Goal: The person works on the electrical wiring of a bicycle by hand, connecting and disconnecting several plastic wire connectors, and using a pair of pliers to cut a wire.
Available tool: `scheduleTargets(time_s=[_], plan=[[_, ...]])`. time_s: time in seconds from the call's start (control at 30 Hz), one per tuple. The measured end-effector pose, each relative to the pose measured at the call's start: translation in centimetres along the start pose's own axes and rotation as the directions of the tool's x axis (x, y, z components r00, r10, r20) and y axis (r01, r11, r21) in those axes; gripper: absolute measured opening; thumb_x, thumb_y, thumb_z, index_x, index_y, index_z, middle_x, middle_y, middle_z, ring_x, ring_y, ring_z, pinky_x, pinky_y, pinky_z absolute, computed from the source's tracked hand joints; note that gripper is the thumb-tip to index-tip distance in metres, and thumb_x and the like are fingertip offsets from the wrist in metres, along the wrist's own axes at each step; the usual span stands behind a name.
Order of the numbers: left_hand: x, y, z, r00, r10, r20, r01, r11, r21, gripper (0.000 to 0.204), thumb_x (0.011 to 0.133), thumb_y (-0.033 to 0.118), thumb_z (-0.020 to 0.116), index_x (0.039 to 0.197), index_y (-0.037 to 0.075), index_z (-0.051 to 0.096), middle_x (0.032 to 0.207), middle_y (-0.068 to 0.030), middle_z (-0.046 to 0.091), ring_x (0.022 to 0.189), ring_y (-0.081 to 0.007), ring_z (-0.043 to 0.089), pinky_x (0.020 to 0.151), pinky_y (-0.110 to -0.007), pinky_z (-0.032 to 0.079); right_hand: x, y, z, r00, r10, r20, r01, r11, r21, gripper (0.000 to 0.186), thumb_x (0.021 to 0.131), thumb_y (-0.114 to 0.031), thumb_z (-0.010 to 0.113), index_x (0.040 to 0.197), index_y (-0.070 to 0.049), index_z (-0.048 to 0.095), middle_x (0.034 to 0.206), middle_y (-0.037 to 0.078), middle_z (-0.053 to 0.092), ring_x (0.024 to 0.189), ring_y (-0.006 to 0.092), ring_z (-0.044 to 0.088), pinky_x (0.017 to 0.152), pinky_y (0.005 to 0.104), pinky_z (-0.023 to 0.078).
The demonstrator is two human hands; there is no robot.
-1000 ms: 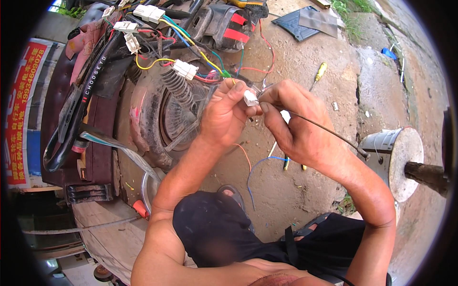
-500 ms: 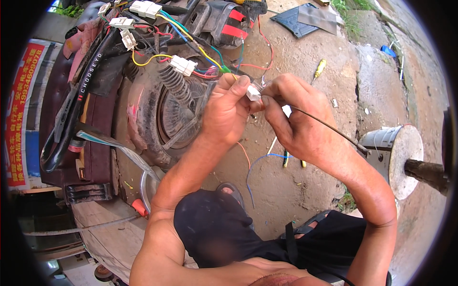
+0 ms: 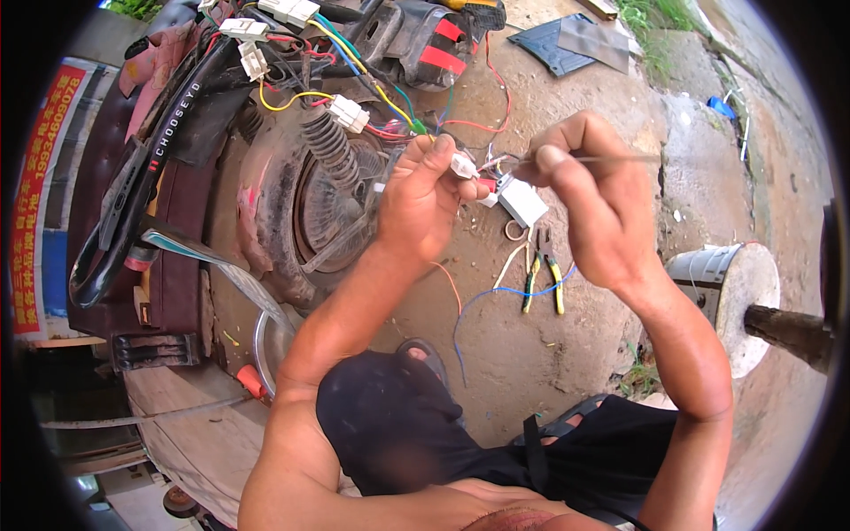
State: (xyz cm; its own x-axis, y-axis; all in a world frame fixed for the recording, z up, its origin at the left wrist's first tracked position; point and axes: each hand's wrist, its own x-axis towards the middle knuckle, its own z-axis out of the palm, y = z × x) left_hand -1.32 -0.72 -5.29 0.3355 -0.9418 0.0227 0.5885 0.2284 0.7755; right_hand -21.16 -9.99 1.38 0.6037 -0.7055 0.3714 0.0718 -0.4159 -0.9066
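My left hand [image 3: 418, 196] is closed on a small white plastic connector [image 3: 463, 166] with thin wires. My right hand [image 3: 598, 208], to its right, is closed on a thin rod-like tool [image 3: 624, 159], which is smeared by motion and lies roughly horizontal. Between my hands, lower down, are a white box [image 3: 522, 202] and loose wires. Pliers with yellow and dark handles [image 3: 557, 288] lie on the ground below, beside a blue wire [image 3: 513, 291]. More white connectors [image 3: 348, 112] on coloured wires hang from the dismantled scooter at the upper left.
A scooter wheel housing [image 3: 266, 221] and black frame tube [image 3: 164, 150] occupy the left. Dark flat plates [image 3: 544, 44] lie at the top right. A white bucket [image 3: 757, 292] with a wooden post stands at the right. A red cup-like object [image 3: 251, 380] lies at lower left.
My right hand has moved up and right, away from my left hand, and the rod has swung from slanting down-right to horizontal. The white box and pliers have come into clearer view.
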Motion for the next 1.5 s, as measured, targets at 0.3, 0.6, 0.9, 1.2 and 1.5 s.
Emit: scheduleTargets(time_s=[0.3,0.6,0.9,1.2,1.5], plan=[[0.3,-1.8,-0.4,0.997,0.056,-0.044,-0.04,0.955,0.295,0.016,0.104,0.021,0.066,0.096,0.008,0.062,0.081,-0.0057,0.071,0.066,-0.0141,0.067,0.063,-0.03,0.057,-0.2,4.4,2.4,0.935,0.314,0.165,-0.302,0.949,-0.095,0.039,0.108,-0.034,0.048,0.094,-0.001,0.064,0.075,0.015,0.064,0.072,0.0255,0.065,0.069,0.0445,0.049],[0.0,-1.5,0.0,0.994,0.049,-0.097,-0.009,0.927,0.376,0.024,0.103,0.027,0.068,0.09,0.01,0.059,0.072,-0.0025,0.066,0.056,-0.0108,0.059,0.051,-0.024,0.048,0.3,6.0,3.7,0.84,0.457,0.291,-0.502,0.859,0.102,0.044,0.104,-0.044,0.059,0.085,-0.004,0.063,0.071,0.001,0.059,0.063,0.0117,0.052,0.058,0.0336,0.041],[-0.2,-0.7,0.6,0.998,-0.014,-0.064,0.034,0.944,0.328,0.026,0.104,0.028,0.067,0.089,0.009,0.058,0.064,-0.0008,0.059,0.046,-0.0099,0.053,0.048,-0.024,0.049,0.4,6.0,3.2,0.724,0.464,0.51,-0.683,0.583,0.44,0.031,0.104,-0.04,0.059,0.096,-0.01,0.064,0.069,-0.006,0.049,0.053,0.0043,0.036,0.047,0.0242,0.025],[-0.1,1.9,-0.8,0.991,-0.055,-0.12,0.083,0.966,0.243,0.025,0.105,0.026,0.065,0.087,0.009,0.059,0.066,-0.0005,0.061,0.046,-0.0097,0.055,0.053,-0.029,0.057,0.8,7.6,0.7,0.712,0.533,0.457,-0.701,0.572,0.426,0.029,0.104,-0.035,0.061,0.099,-0.007,0.065,0.07,-0.007,0.052,0.049,0.0028,0.034,0.044,0.0223,0.024],[-0.7,2.0,-0.2,0.972,-0.214,-0.093,0.231,0.827,0.512,0.018,0.104,0.013,0.061,0.117,0.001,0.065,0.097,-0.008,0.073,0.083,-0.0177,0.073,0.07,-0.031,0.06,0.9,6.9,0.9,0.792,0.472,0.386,-0.601,0.713,0.361,0.026,0.098,-0.028,0.072,0.107,-0.004,0.067,0.083,-0.003,0.065,0.061,0.0029,0.049,0.052,0.0211,0.036]])
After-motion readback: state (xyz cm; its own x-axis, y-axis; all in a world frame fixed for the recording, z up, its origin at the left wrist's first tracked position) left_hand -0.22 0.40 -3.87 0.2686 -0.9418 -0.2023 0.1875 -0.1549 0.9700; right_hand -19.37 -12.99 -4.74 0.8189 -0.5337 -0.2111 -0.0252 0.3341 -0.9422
